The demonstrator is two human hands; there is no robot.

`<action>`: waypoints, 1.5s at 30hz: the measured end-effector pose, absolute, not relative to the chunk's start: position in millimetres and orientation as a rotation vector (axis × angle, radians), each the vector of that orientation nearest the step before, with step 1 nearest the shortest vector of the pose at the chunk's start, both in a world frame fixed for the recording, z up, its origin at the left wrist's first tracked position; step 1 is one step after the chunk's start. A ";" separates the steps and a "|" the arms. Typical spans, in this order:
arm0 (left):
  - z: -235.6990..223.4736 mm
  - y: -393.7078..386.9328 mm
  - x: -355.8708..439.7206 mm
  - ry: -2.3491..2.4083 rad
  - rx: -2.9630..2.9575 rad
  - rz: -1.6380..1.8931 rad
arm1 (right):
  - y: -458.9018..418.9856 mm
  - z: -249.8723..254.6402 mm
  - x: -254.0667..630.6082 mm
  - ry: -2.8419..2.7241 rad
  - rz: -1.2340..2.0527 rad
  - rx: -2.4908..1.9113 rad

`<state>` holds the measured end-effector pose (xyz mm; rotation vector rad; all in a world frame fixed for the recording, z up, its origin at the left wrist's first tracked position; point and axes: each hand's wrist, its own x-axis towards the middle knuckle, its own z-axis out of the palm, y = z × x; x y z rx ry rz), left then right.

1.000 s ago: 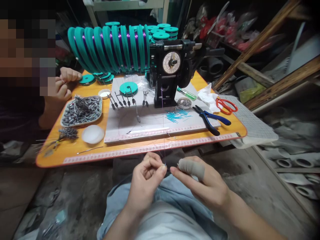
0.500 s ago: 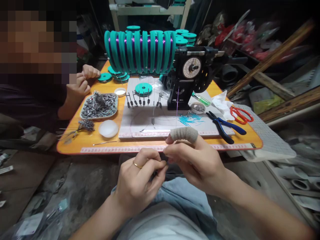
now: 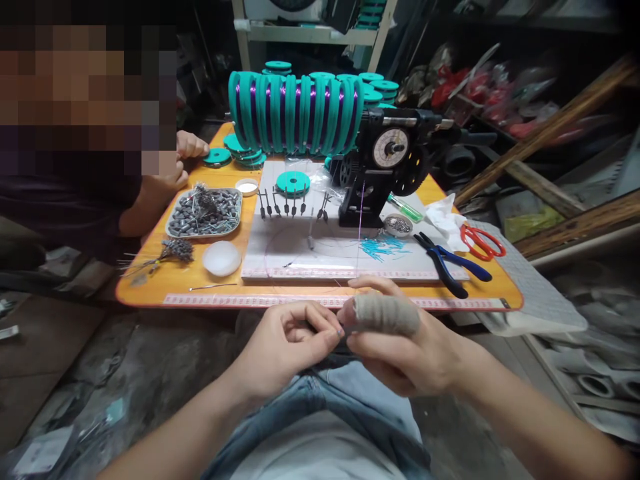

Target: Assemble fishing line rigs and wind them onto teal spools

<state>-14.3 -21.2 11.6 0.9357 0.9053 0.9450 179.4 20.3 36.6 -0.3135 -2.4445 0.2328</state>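
Note:
In front of the table edge, my left hand (image 3: 295, 337) is closed in a pinch, thumb against index finger. A tiny bluish speck shows at its fingertips; what it holds is too small to name. Close against those fingertips is my right hand (image 3: 405, 343), its thumb and index finger brought together and the other fingers curled. A grey cloth sleeve (image 3: 385, 314) wraps one of its fingers. A purple line (image 3: 360, 227) hangs from the black winding machine (image 3: 367, 190) toward my hands. Teal spools (image 3: 297, 117) wound with purple line sit on the machine's shaft.
A tray of grey sinkers (image 3: 205, 230) stands left, near a white round lid (image 3: 221, 259). On the white board (image 3: 260, 257) lie light-blue slivers (image 3: 383, 249) and blue-handled pliers (image 3: 447, 263). Red scissors (image 3: 483, 241) lie right. A co-worker's hand (image 3: 190, 147) touches a teal spool (image 3: 217, 157).
My right hand has turned and lowered slightly, its wrapped finger now down beside my left fingertips. My left hand has rolled so its thumb side shows. The view has shifted a little.

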 end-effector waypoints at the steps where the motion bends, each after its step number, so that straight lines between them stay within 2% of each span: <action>1: 11.5 -21.2 -13.2 0.844 0.803 0.892 | 19.1 37.6 179.9 -2.443 0.226 -0.344; 4: 10.3 -20.8 -11.1 0.720 0.614 0.810 | 16.8 40.4 178.3 -2.379 0.200 -0.470; 8: 8.4 -19.1 -10.5 0.693 0.574 0.802 | 16.9 41.6 177.6 -2.416 0.144 -0.385; 12: 8.8 -17.7 -11.8 0.744 0.713 0.848 | 13.6 41.7 180.6 -2.438 0.263 -0.461; 16: 10.8 -24.3 -11.1 1.084 1.386 1.122 | 8.5 42.8 183.8 -2.302 0.600 -0.682; 20: 7.9 -32.6 -10.8 1.228 2.213 1.365 | 13.6 45.4 176.3 -2.183 0.499 -0.722; 24: 4.1 -29.9 -15.4 1.013 2.750 1.305 | 24.5 43.4 163.0 -2.157 0.483 -0.762; 26: 4.3 -27.3 -16.6 0.932 2.596 1.214 | 26.4 40.1 162.4 -2.149 0.469 -0.759; 31: 8.1 -27.1 -11.0 0.922 1.141 1.040 | 19.6 36.6 180.1 -2.195 0.508 -0.538; 35: 9.1 -28.9 -5.9 0.689 0.540 0.915 | 13.0 40.1 185.3 -2.347 0.631 -0.527; 41: 5.1 -29.3 -4.8 0.662 0.543 0.900 | 6.6 40.1 184.0 -2.330 0.513 -0.567; 45: 0.6 -31.0 -7.0 0.983 1.289 1.152 | 7.9 40.4 181.8 -2.229 0.643 -0.649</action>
